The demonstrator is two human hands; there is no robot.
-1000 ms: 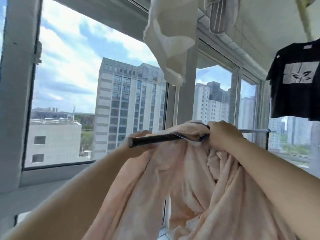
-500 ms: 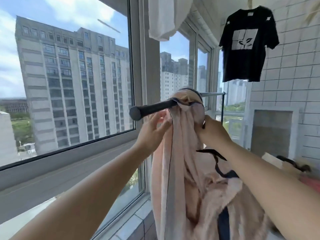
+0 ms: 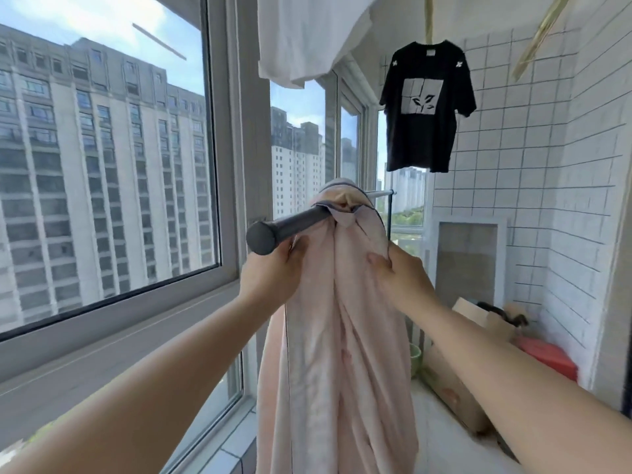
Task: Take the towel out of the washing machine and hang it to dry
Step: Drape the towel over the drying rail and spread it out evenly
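Over the dark drying rod (image 3: pixel 294 223), which runs away from the camera alongside the window (image 3: pixel 102 165), the pink towel (image 3: pixel 342 336) is draped in a bunched heap, its long folds hanging straight down below the rod and its dark-piped edge crumpled on top. Beyond the rod, a black T-shirt (image 3: pixel 425 107) is hung against the white tiled wall (image 3: pixel 547 165), and above the rod a white garment (image 3: pixel 301 35) is seen. To the right of the rod, low down, a cardboard box (image 3: pixel 451 388) and a red object (image 3: pixel 547 357) are set on the ledge. Just below the rod's near end, the left hand (image 3: pixel 273 271) is closed on the towel's left edge, fingers curled into the cloth. To the right of the rod, the right hand (image 3: pixel 400 278) is seen pinching a fold of the towel, thumb pressed against the fabric. The towel is judged soft and limp, somewhat heavy if damp, and prone to cling in folds rather than slide freely. It would best be taken by its piped edges or corners, one in each hand, and drawn apart along the rod so that the bunched top is spread flat.
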